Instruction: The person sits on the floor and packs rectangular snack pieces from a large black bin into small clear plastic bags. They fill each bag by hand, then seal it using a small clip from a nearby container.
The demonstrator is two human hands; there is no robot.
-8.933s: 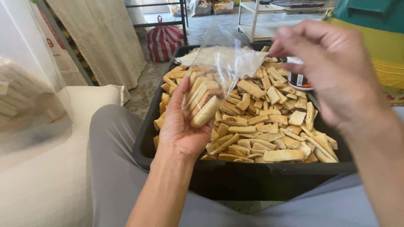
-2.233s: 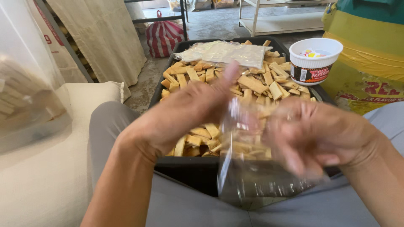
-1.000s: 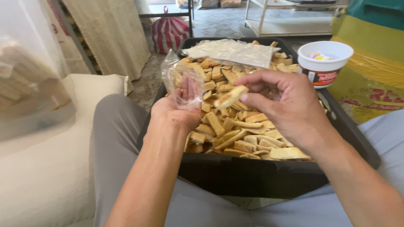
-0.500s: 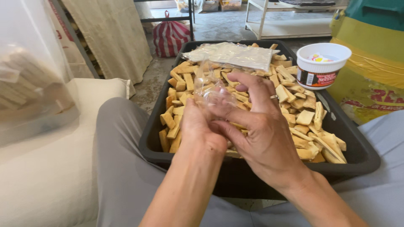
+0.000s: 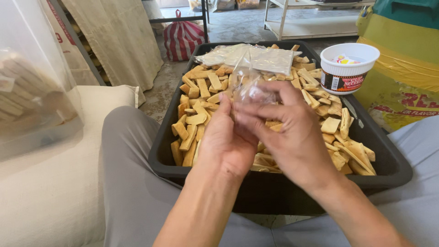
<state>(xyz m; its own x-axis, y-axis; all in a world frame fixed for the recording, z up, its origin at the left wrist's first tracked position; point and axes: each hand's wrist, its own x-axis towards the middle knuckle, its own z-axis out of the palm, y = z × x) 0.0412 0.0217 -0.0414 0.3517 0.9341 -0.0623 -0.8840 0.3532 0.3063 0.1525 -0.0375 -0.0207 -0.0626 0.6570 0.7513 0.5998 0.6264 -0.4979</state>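
Head view looks down at two bare hands working over a black plastic tray [image 5: 388, 171] that rests across the person's lap, on grey trousers [image 5: 128, 183]. Tan, stick-shaped biscuits [image 5: 201, 105] fill the tray, heaped loosely in all directions.

Both hands meet above the middle of the tray, around a small clear plastic bag [image 5: 249, 84]. Seen from behind, the left hand [image 5: 226, 142] has its fingers curled forward and closed on the lower part of the bag. Coming in from the right, the right hand [image 5: 292, 132] overlaps the left hand's fingertips; its thumb and first fingers are pinched together on the bag, while the other fingers are bent loosely beneath. Crumpled and upright, the bag sticks up above both hands, and what it holds cannot be made out.

At the far end of the tray, a flat stack of clear bags [image 5: 256, 57] lies on top of the biscuits. Just beside the tray's far right corner stands a white cup [image 5: 350, 66] with a dark band, holding small coloured bits. Behind the cup is a yellow sack [image 5: 402, 87]. At the left edge, close to the camera, a blurred clear bag of biscuits [image 5: 32, 105] sits on a cream cushion [image 5: 50, 196]. Further back, a red-and-white striped bag [image 5: 183, 39] stands on the floor.
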